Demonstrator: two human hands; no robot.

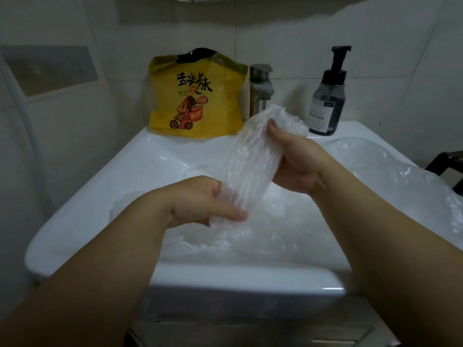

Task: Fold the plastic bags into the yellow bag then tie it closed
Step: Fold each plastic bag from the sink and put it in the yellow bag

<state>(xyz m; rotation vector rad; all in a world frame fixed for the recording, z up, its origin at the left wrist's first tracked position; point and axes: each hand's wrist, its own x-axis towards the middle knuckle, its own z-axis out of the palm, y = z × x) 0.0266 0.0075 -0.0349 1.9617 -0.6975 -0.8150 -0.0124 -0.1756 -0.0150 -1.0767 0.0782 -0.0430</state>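
A clear, crinkled plastic bag, folded into a long narrow strip, is held over the white sink. My left hand pinches its near lower end. My right hand grips its far upper end, thumb on top. The yellow bag with black writing and a cartoon figure stands upright on the sink's back ledge, its mouth open with something dark showing inside. More clear plastic bags lie loose in the basin below my hands, and another heap spreads over the sink's right side.
A metal tap stands just right of the yellow bag. A dark pump bottle stands on the back right ledge. White tiled walls close in behind and on the left. A dark object shows at the right edge.
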